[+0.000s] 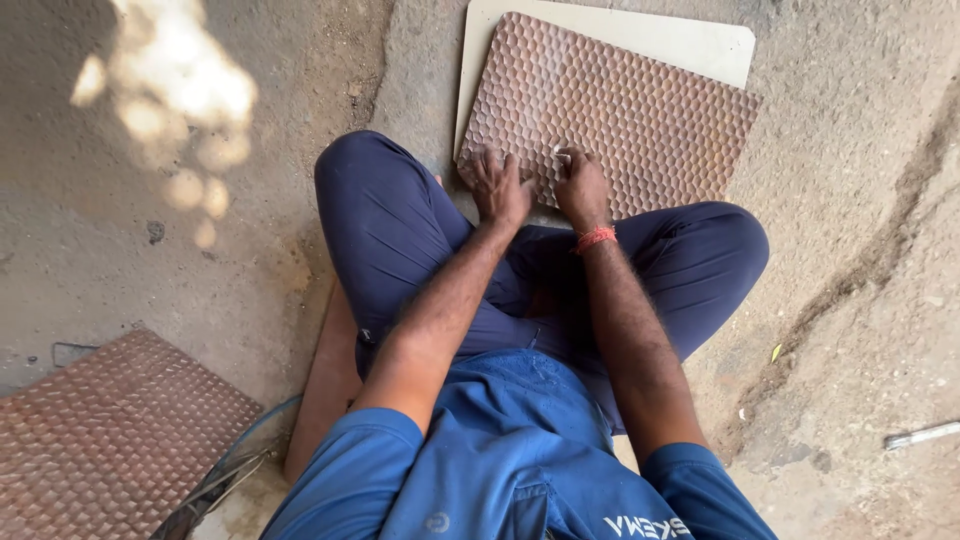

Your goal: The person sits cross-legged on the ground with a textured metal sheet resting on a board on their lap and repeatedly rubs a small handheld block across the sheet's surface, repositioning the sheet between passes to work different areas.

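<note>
A brown panel with a raised honeycomb pattern (620, 110) lies on the ground in front of my crossed legs, resting on a cream board (690, 42). My left hand (498, 187) presses flat on the panel's near edge, fingers spread. Beside it, my right hand (582, 186) rests on the same edge with its fingers curled over a small pale object that is mostly hidden. A red thread circles my right wrist.
A second brown textured panel (105, 435) lies at the lower left. A wooden plank (325, 380) sits under my left leg, with a dark strap (215, 480) near it. A light metal rod (920, 435) lies on the rough concrete at right.
</note>
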